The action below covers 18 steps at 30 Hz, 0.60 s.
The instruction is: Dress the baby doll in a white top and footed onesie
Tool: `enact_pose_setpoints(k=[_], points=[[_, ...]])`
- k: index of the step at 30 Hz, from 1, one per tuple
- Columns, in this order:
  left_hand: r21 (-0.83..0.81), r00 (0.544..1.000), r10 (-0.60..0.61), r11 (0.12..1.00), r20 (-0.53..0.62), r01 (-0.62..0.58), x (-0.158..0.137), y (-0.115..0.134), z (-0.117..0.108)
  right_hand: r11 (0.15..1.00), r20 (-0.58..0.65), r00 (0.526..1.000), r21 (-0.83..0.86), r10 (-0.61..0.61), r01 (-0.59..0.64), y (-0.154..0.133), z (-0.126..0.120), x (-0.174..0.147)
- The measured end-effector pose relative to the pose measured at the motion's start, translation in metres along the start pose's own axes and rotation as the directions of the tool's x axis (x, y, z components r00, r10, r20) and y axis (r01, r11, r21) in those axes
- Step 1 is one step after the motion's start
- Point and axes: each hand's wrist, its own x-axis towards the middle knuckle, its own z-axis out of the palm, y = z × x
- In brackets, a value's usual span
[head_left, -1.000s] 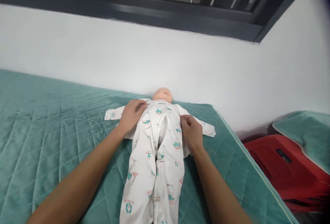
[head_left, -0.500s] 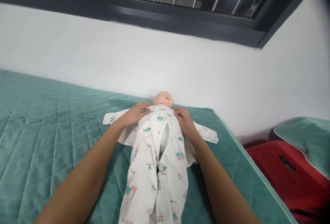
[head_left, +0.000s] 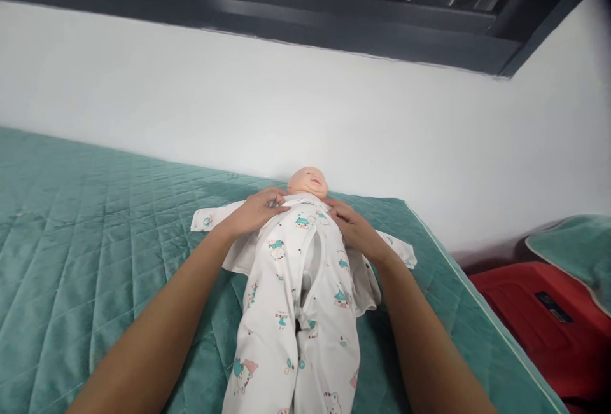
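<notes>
A baby doll (head_left: 308,182) lies on its back, its head close to the wall. It is dressed in white printed baby trousers (head_left: 281,287) with an open crotch, the waist drawn high up on the chest. Under them a white baby shirt (head_left: 214,215) spreads out, sleeves to both sides. My left hand (head_left: 260,210) is closed at the waistband on the left, fingertips on the cloth. On the opposite side my right hand (head_left: 354,226) has its fingers bent around the waistband edge, just below the doll's neck. The fingertips there are partly hidden.
A green quilted mat (head_left: 119,261) lies under the doll, its edge running down on the right. Beyond that edge are a red plastic object (head_left: 534,325) and a green cloth (head_left: 573,248). A white wall (head_left: 238,102) and a dark window frame (head_left: 286,20) stand behind.
My right hand has shifted slightly outward and its fingers have changed their hold at the waistband. The left hand stays at its side of the waist. The view has tilted a little downward.
</notes>
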Motion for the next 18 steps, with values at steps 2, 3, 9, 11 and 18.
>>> enact_pose_setpoints(k=[2,3,9,11,18], points=[[-0.008,0.999,-0.008,1.000,-0.046,0.007,0.001,-0.001,0.003,1.000,-0.029,0.999,0.015,0.014,-0.013,-0.002,0.001,0.000],[-0.012,0.997,-0.018,1.000,-0.070,0.017,0.001,-0.001,0.004,0.999,-0.058,0.998,0.013,0.035,-0.034,-0.003,0.002,0.000],[0.046,0.972,-0.038,0.998,-0.232,0.050,0.011,-0.009,0.015,0.969,-0.297,0.943,-0.145,0.150,-0.199,-0.004,0.015,0.007],[0.101,0.953,-0.048,0.992,-0.298,0.082,0.017,-0.014,0.019,0.961,-0.355,0.924,-0.171,0.145,-0.216,-0.002,0.020,0.010],[0.151,0.961,0.055,0.988,-0.270,-0.014,0.018,-0.021,0.021,0.989,-0.400,0.909,-0.029,0.121,-0.144,0.005,0.027,0.011]])
